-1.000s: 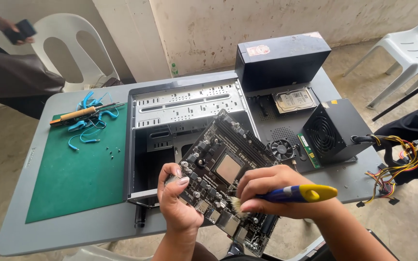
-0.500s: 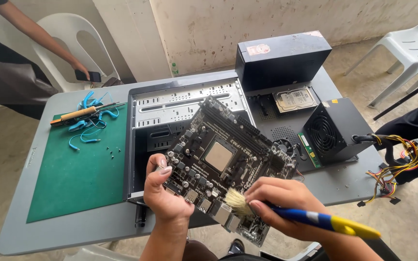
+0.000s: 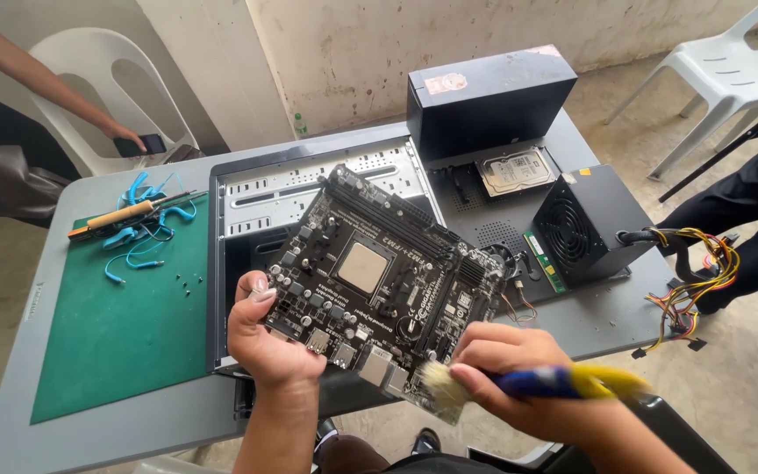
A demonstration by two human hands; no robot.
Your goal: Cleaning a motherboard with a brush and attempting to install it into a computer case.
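Note:
My left hand (image 3: pixel 267 338) grips the near left edge of a black motherboard (image 3: pixel 379 272) and holds it tilted above an opened computer case (image 3: pixel 309 189). A square silver processor sits in the middle of the board. My right hand (image 3: pixel 519 382) holds a small brush with a blue and yellow handle (image 3: pixel 572 383). Its pale bristles (image 3: pixel 439 386) touch the board's near edge by the metal ports.
The grey table (image 3: pixel 28 351) carries a green mat (image 3: pixel 125 325) with blue cables and a screwdriver (image 3: pixel 120 215), a black box (image 3: pixel 489 96), a hard drive (image 3: pixel 515 171), a memory stick (image 3: pixel 543 261) and a power supply (image 3: pixel 589 224) with coloured wires. Another person's hand holds a phone (image 3: pixel 138 140) by a white chair; a second chair stands far right.
The board has been lowered and turned flatter. My right hand with the brush moved from the board's middle down to its near edge. The other person's arm reached toward the chair.

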